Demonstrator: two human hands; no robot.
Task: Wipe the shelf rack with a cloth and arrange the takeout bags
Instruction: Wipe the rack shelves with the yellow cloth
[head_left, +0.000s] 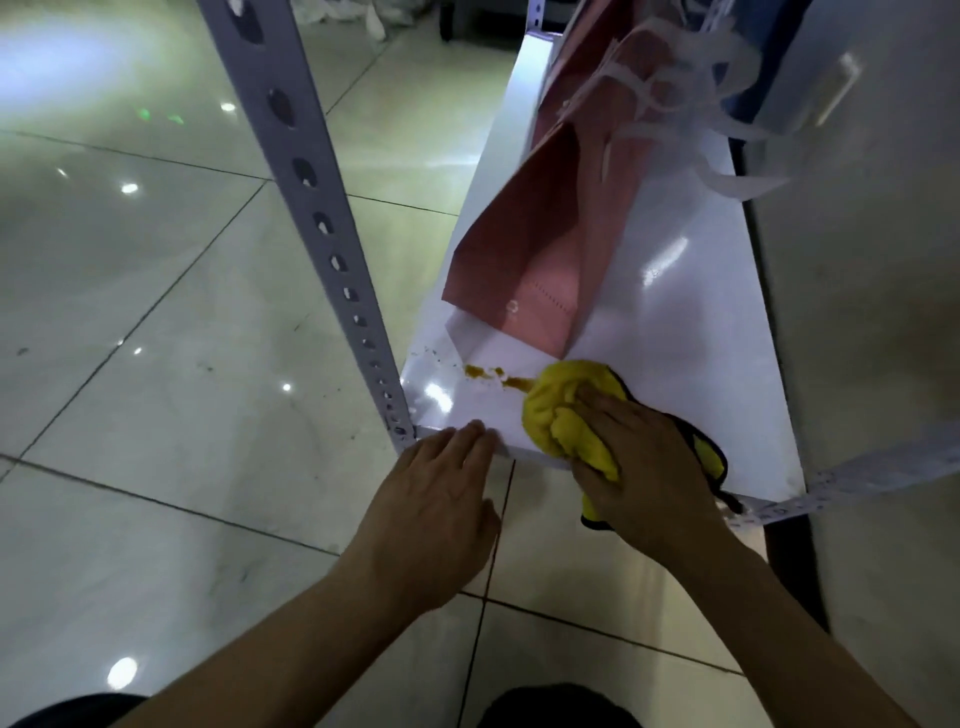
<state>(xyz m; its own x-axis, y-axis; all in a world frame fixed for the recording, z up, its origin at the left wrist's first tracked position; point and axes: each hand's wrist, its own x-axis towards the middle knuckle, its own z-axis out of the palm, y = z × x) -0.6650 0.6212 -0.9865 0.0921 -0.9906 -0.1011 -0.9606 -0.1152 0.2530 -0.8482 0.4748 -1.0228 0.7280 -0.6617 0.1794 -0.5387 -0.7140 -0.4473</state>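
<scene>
Fingers (610, 415) of right hand (644, 467) around one yellow cloth (561, 410); left hand (436, 509) flat, fingers together.

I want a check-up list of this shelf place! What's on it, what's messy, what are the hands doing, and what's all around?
Surface: white shelf, glossy, with an orange-brown smear and dark crumbs near its front-left corner.
Job's things: yellow cloth bunched beside the smear; pink paper bag leaning on the shelf, more bags blurred behind.
Clutter: white paper strips hanging near the bags.
Hands: right hand holds the cloth, fingers on top; left hand flat at the shelf's front edge.
Cables: nothing seen.
Surroundings: shiny tiled floor; perforated grey upright.
</scene>
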